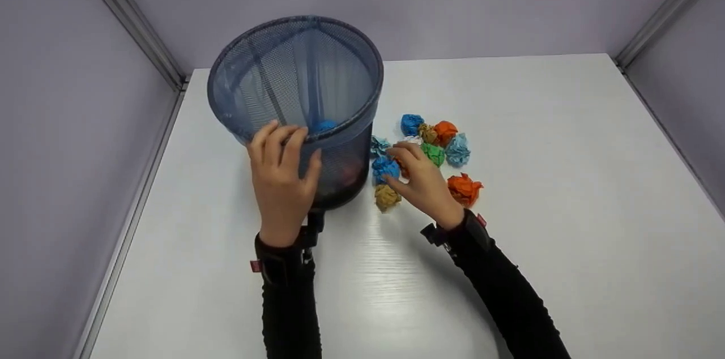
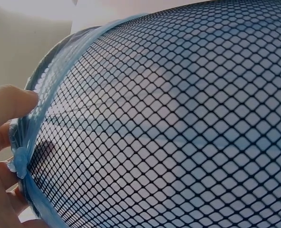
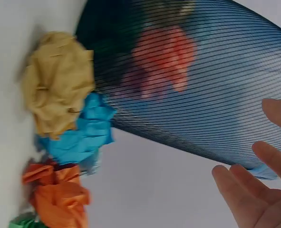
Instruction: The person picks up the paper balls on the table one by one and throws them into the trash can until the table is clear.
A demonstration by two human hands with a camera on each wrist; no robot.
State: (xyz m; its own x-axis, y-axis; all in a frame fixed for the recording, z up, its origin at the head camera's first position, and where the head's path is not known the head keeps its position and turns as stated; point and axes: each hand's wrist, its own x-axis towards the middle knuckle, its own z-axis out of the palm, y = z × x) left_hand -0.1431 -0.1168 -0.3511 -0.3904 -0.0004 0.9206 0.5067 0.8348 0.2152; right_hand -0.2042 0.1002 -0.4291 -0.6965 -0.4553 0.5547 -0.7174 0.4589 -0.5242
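A dark mesh wastebasket (image 1: 345, 158) with a thin blue bag liner (image 1: 314, 76) folded over its rim stands at the left. My left hand (image 1: 281, 172) grips the near rim, fingers over the edge and thumb outside; the left wrist view shows the liner's knot (image 2: 20, 161) beside the fingers. Inside lie crumpled paper balls, one blue (image 1: 324, 125) and one red (image 3: 164, 50) seen through the mesh. My right hand (image 1: 419, 180) hovers with spread fingers, holding nothing, over the loose paper balls. Closest to it are a blue ball (image 1: 385, 169) and a tan ball (image 1: 387, 197).
Right of the basket, several more paper balls lie on the white table (image 1: 555, 178): a green one (image 1: 433, 154), a light blue one (image 1: 457, 149) and an orange one (image 1: 465, 189) among them. Pale panels (image 1: 481, 2) enclose the table's back and sides.
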